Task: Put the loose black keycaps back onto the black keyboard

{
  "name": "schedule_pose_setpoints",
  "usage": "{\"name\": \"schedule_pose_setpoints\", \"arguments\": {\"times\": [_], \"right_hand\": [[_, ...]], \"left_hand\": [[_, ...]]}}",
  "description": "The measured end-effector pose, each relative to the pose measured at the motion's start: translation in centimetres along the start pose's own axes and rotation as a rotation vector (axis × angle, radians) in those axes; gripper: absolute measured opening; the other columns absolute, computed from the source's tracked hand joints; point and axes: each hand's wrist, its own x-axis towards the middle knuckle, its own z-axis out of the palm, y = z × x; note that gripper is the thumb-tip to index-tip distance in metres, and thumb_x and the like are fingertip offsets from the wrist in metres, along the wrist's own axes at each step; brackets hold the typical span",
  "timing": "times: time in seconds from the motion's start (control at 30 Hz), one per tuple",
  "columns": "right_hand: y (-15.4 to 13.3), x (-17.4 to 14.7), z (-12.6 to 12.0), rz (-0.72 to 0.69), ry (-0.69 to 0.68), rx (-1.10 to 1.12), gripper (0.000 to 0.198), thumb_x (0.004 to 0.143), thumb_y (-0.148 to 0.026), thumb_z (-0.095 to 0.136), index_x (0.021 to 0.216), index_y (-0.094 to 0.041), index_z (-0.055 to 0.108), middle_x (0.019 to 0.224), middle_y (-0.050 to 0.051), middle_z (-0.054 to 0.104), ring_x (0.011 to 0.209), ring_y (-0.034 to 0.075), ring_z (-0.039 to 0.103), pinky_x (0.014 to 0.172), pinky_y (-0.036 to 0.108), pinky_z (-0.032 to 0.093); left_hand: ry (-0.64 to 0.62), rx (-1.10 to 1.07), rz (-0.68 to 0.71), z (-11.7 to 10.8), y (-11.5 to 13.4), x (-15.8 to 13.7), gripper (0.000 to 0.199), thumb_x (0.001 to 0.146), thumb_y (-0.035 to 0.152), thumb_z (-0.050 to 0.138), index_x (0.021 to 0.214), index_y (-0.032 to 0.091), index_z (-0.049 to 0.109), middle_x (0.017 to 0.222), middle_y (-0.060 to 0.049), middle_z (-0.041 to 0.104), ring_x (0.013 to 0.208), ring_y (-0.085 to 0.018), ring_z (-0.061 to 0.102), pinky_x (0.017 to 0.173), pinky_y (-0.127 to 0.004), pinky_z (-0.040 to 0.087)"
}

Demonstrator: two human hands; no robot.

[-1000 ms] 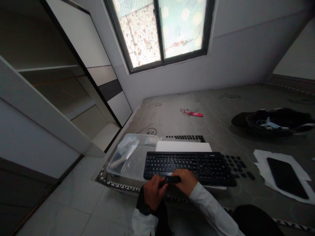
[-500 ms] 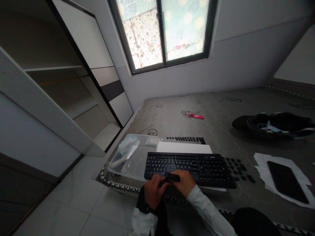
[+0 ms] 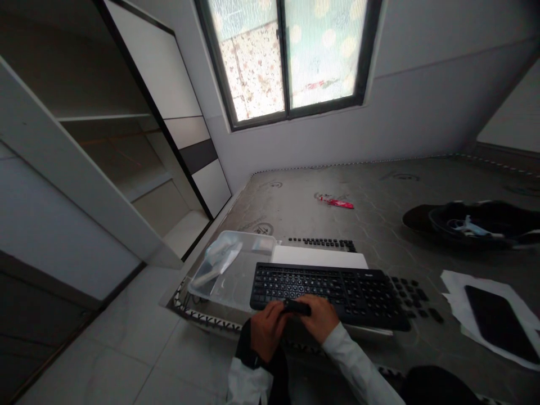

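Both my hands meet over the front edge of a black keyboard (image 3: 367, 298), many of whose key positions show no caps. Between them is a small black bar-shaped piece (image 3: 297, 307); its exact kind is hard to make out. My left hand (image 3: 265, 329) pinches its left end, thumb and fingers closed. My right hand (image 3: 320, 318) has its fingers wrapped round the right end. Loose black keycaps (image 3: 409, 289) lie beside the keyboard's right end, and further keycaps (image 3: 324, 242) stand in rows behind it.
A clear plastic box (image 3: 244, 281) with a plastic bag inside sits left of the keyboard, which rests over a white sheet (image 3: 320, 256). To the right are a phone (image 3: 500, 320) on white paper and a black cap (image 3: 422, 216). A red packet (image 3: 340, 203) lies farther back.
The view has shifted slightly, so everything appears a little to the right. Both hands keep hold of the black piece, which looks tilted a bit differently.
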Motion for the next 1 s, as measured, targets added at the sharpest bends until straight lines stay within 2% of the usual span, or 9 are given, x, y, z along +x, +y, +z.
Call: {"name": "schedule_pose_setpoints", "arguments": {"times": [0.13, 0.3, 0.6, 1.0], "right_hand": [[0.3, -0.1, 0.1, -0.019, -0.012, 0.016, 0.022, 0.075, -0.021, 0.057, 0.089, -0.025, 0.074, 0.091, 0.003, 0.073, 0.089, 0.021, 0.067, 0.082, 0.029, 0.048], [0.5, -0.2, 0.2, -0.085, 0.006, 0.045, 0.026, 0.076, -0.016, 0.058, 0.093, -0.027, 0.074, 0.094, 0.001, 0.073, 0.092, 0.019, 0.067, 0.085, 0.030, 0.047], [0.5, 0.0, -0.5, -0.137, -0.050, 0.061, 0.020, 0.081, -0.031, 0.062, 0.096, -0.028, 0.074, 0.098, 0.003, 0.074, 0.093, 0.022, 0.067, 0.085, 0.034, 0.049], [0.5, -0.2, -0.9, -0.158, -0.079, -0.079, 0.025, 0.084, -0.031, 0.057, 0.104, -0.032, 0.070, 0.101, 0.000, 0.071, 0.094, 0.020, 0.066, 0.083, 0.030, 0.048]], "left_hand": [[0.001, -0.022, -0.022, 0.1, -0.1, 0.0, 0.018, 0.093, 0.038, 0.050, 0.098, 0.023, 0.059, 0.090, 0.000, 0.068, 0.078, -0.012, 0.066, 0.067, -0.021, 0.050], [-0.005, -0.082, -0.044, -0.1, 0.0, 0.0, 0.017, 0.092, 0.038, 0.052, 0.096, 0.023, 0.059, 0.086, 0.000, 0.067, 0.077, -0.012, 0.065, 0.067, -0.021, 0.049], [-0.013, -0.126, -0.064, -0.2, 0.0, 0.2, 0.014, 0.092, 0.035, 0.053, 0.095, 0.023, 0.059, 0.086, 0.000, 0.067, 0.077, -0.011, 0.065, 0.067, -0.020, 0.049], [-0.007, -0.152, -0.051, -0.4, 0.1, 0.4, 0.016, 0.093, 0.028, 0.046, 0.094, 0.023, 0.061, 0.086, 0.000, 0.068, 0.077, -0.011, 0.065, 0.067, -0.020, 0.050]]}}
